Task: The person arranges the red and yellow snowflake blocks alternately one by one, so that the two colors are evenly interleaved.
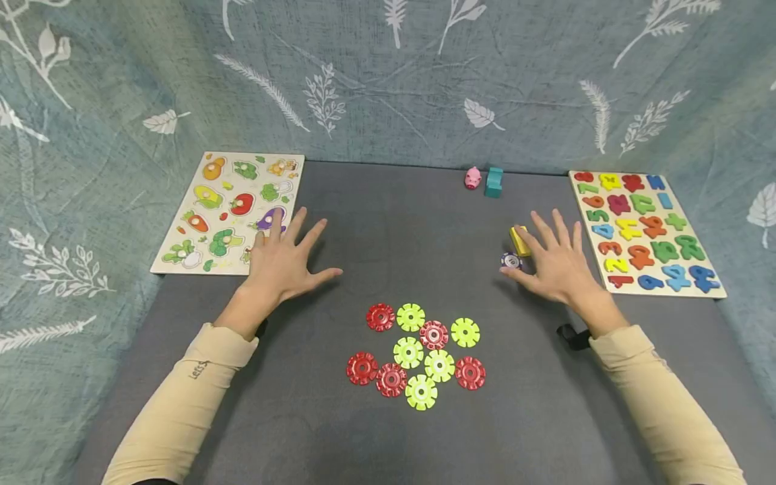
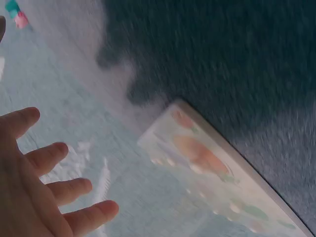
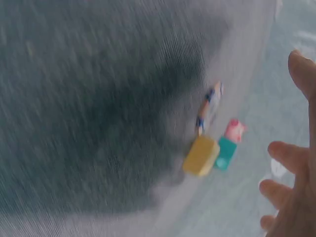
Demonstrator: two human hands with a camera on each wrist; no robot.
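My left hand (image 1: pixel 280 263), fingers spread, is held over the near right corner of the vegetable puzzle board (image 1: pixel 203 264) and holds nothing. My right hand (image 1: pixel 559 266) has its fingers spread too, beside a yellow block (image 1: pixel 519 241) and a poker chip (image 1: pixel 510 261) marked 10; its thumb overlaps the chip in the head view. Between the hands and nearer to me lie several red notched discs (image 1: pixel 362 368) and several yellow-green ones (image 1: pixel 421 392). In the right wrist view the yellow block (image 3: pixel 201 156) and the chip (image 3: pixel 209 108) sit apart from the fingers.
A board with colourful numbers and letters (image 1: pixel 696 292) lies at the right. Toward the back stand a pink pig figure (image 1: pixel 473 178) and a teal block (image 1: pixel 494 182). A leaf-patterned cloth (image 1: pixel 388 87) hangs behind the dark table (image 1: pixel 273 417). A black strap (image 1: pixel 572 337) shows under the right wrist.
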